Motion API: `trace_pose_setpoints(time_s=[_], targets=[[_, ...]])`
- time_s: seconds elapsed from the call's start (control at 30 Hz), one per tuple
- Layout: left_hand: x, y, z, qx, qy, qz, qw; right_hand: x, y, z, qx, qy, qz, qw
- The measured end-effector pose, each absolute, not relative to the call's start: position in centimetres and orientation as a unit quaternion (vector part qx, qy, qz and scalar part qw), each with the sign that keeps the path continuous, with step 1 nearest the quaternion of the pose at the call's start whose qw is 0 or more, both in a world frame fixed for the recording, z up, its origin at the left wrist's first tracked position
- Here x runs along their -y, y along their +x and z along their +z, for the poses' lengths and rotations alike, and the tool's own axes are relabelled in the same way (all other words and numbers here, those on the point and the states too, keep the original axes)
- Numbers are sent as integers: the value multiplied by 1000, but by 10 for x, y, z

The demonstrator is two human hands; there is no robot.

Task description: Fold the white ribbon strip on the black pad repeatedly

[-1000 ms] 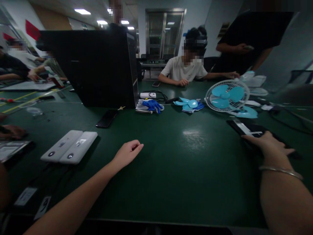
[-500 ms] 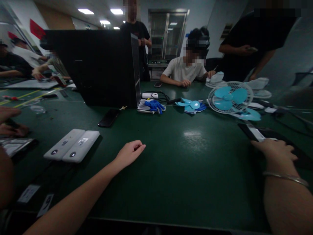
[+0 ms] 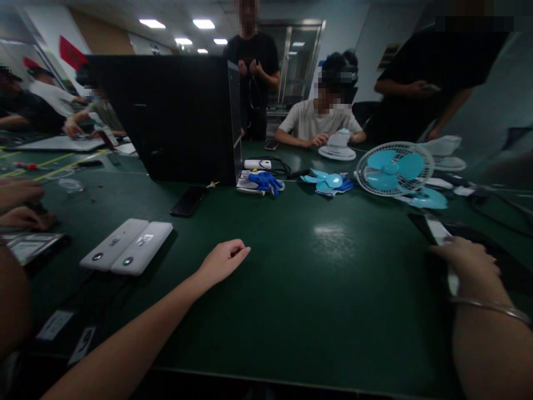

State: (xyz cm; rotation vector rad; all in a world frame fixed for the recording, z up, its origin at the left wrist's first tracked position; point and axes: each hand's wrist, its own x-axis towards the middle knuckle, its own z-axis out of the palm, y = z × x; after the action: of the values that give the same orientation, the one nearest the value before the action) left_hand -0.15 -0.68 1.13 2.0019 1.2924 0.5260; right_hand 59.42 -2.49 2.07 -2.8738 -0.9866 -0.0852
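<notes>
My left hand (image 3: pixel 225 259) rests on the green table (image 3: pixel 291 311) with its fingers curled in and the thumb lying along them; nothing shows in it. To its left lie two white power-bank-like boxes (image 3: pixel 141 249) side by side, and a black phone (image 3: pixel 188 201) lies beyond them. At the far right, my right hand (image 3: pixel 468 256), with a bangle on the wrist, grips a long pale strip (image 3: pixel 437 229) over a black flat thing (image 3: pixel 499 272). The strip shows above and below the hand; its exact kind is unclear, and the fingertips are partly hidden.
A large black computer case (image 3: pixel 175 119) stands at the back left. Blue-and-white gloves (image 3: pixel 264 182), a blue fan blade (image 3: pixel 325 180) and a fan (image 3: pixel 393 168) lie along the back. A person (image 3: pixel 316 119) sits opposite. Another person's hands (image 3: pixel 25 205) are at left.
The pale strip under my right hand has turned and now also shows below the hand. My left hand stays put. Opposite, the person has moved a white fan part leftward in front of them.
</notes>
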Motion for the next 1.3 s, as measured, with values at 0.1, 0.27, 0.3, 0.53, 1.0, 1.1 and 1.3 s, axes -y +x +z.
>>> trace_pose_setpoints(time_s=[0.1, 0.27, 0.3, 0.53, 1.0, 1.1, 1.3], targets=[[7, -2, 12, -498, 769, 201, 347, 26, 578, 34, 292, -953, 20, 76], [8, -2, 15, -486, 760, 205, 380, 12, 533, 52, 414, -898, 34, 145], [8, -2, 14, -481, 754, 207, 397, 7, 520, 55, 461, -871, 39, 164], [4, 1, 9, -466, 631, 303, 541, 9, 392, 67, 768, -562, 201, 231], [16, 4, 18, -351, 719, 72, 595, 38, 324, 68, 826, -348, 442, 43], [15, 2, 18, -342, 718, 71, 602, 33, 340, 68, 822, -387, 414, 46], [15, 1, 21, -343, 714, 58, 607, 1, 428, 66, 677, -714, 115, 138]])
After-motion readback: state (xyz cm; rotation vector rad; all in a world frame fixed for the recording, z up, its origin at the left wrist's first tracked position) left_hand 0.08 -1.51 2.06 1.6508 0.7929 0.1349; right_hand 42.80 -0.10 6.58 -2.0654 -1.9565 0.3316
